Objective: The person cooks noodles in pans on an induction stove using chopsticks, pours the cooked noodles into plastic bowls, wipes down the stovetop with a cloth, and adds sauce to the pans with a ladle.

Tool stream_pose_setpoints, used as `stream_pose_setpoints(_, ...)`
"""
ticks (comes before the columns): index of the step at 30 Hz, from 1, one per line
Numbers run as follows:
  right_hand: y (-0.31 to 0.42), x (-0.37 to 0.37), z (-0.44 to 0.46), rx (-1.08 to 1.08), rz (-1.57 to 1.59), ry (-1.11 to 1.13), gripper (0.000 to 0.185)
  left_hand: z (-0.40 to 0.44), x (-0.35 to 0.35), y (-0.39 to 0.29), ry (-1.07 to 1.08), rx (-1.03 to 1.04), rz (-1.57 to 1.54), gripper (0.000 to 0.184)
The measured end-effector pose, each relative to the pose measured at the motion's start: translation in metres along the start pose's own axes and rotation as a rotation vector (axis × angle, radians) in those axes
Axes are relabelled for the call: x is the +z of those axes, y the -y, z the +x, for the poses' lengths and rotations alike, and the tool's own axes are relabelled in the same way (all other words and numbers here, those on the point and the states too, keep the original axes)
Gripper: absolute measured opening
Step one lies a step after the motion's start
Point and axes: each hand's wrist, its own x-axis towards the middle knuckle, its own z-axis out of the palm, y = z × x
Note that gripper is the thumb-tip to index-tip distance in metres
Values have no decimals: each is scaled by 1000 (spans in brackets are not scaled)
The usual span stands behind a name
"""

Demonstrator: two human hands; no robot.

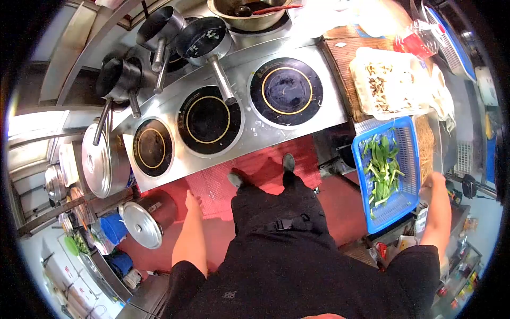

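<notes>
My left hand [194, 203] hangs over the red floor, below the front edge of the cooktop. It holds nothing and its fingers are loosely apart. On the right, my right hand [434, 183] is beside the right rim of a blue plastic basket [406, 199], close to a bundle of thin tan strands [425, 143] that look like dry noodles. Its fingers are mostly hidden, so whether it touches or grips anything does not show. Cut green leafy stalks [385, 167] lie in the basket. A white tray [364, 98] of sliced, mushroom-like pieces [381, 80] stands behind it.
The steel counter [244, 141] carries several round black hobs [286, 91]. Saucepans [204, 42] with handles jutting out stand behind them, beside a wide metal bowl [249, 18] with a red-handled ladle. Lidded pots [142, 224] and a blue bucket [113, 228] are at the left.
</notes>
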Motion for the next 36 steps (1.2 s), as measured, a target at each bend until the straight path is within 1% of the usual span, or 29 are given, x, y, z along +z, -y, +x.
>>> stream_pose_setpoints(1,-3,-14,7,-10,112,13,32,4,7,-6,50,19,-144,70)
stream_pose_setpoints(2,-8,-30,14,-13,226,23,31,10,13,-16,65,12,-142,70)
stream_pose_setpoints(4,25,-103,-30,-129,477,-173,29,24,22,-41,57,-82,-331,70)
stream_pose_setpoints(5,41,-141,-52,-205,588,-261,33,31,31,-53,0,-110,-421,69)
stream_pose_setpoints(6,70,-179,-84,-400,810,-232,31,37,41,-65,-58,-140,-507,69)
stream_pose_setpoints(7,95,-190,-86,-567,1006,-288,30,14,50,-89,-6,-113,-443,68)
stream_pose_setpoints(8,132,-215,-108,-524,1118,-255,36,30,56,-90,42,-112,-519,70)
stream_pose_setpoints(10,200,-227,-102,-861,986,-556,36,74,65,-85,225,-44,-707,72)
stream_pose_setpoints(11,241,-232,-94,-1043,904,-746,36,57,78,-97,239,-62,-706,72)
stream_pose_setpoints(12,283,-237,-91,-926,1283,-465,35,40,90,-113,102,-158,-857,73)
stream_pose_setpoints(13,326,-239,-83,-753,1528,-345,33,22,95,-128,-51,-258,-1001,75)
stream_pose_setpoints(14,360,-225,-51,-713,1551,-407,31,18,98,-134,-54,-277,-1004,75)
stream_pose_setpoints(15,388,-211,-29,-709,1748,-388,30,17,102,-138,-71,-256,-989,75)
stream_pose_setpoints(16,410,-195,0,-617,1801,-498,30,17,101,-137,-100,-238,-970,75)
stream_pose_setpoints(17,423,-185,8,-516,1694,-682,31,17,102,-138,-195,-257,-977,79)
stream_pose_setpoints(18,435,-183,11,-419,1579,-868,33,11,105,-146,-208,-273,-986,79)
stream_pose_setpoints(19,439,-205,-31,-496,1684,-621,33,-1,108,-158,-327,-354,-972,80)
stream_pose_setpoints(20,459,-159,32,-413,1304,-843,32,-11,108,-166,-446,-432,-949,82)
stream_pose_setpoints(22,507,-149,19,-36,746,-1414,31,-18,110,-176,-502,-459,-942,82)
stream_pose_setpoints(24,544,-179,-29,-553,1375,-881,34,-6,115,-174,-548,-480,-934,83)
stream_pose_setpoints(25,585,-183,-57,-432,978,-1275,32,7,111,-161,-460,-425,-882,81)
stream_pose_setpoints(26,606,-211,-97,-599,1110,-1283,22,13,108,-151,-368,-366,-828,80)
stream_pose_setpoints(28,628,-254,-155,-567,794,-536,25,12,107,-149,-367,-384,-862,80)
stream_pose_setpoints(30,634,-248,-159,-921,1180,-752,29,4,111,-166,-361,-399,-897,81)
stream_pose_setpoints(32,625,-242,-117,-1161,1599,-642,35,-20,115,-183,-475,-424,-885,79)
stream_pose_setpoints(33,596,-252,-103,-998,1443,-762,39,-22,116,-185,-470,-419,-868,79)
stream_pose_setpoints(34,568,-257,-78,-991,1464,-789,40,-25,116,-187,-465,-414,-850,78)
stream_pose_setpoints(35,543,-263,-62,-950,1842,-451,41,-20,115,-185,-492,-406,-817,80)
stream_pose_setpoints(36,516,-276,-48,-887,1956,-302,45,-2,112,-174,-512,-435,-822,82)
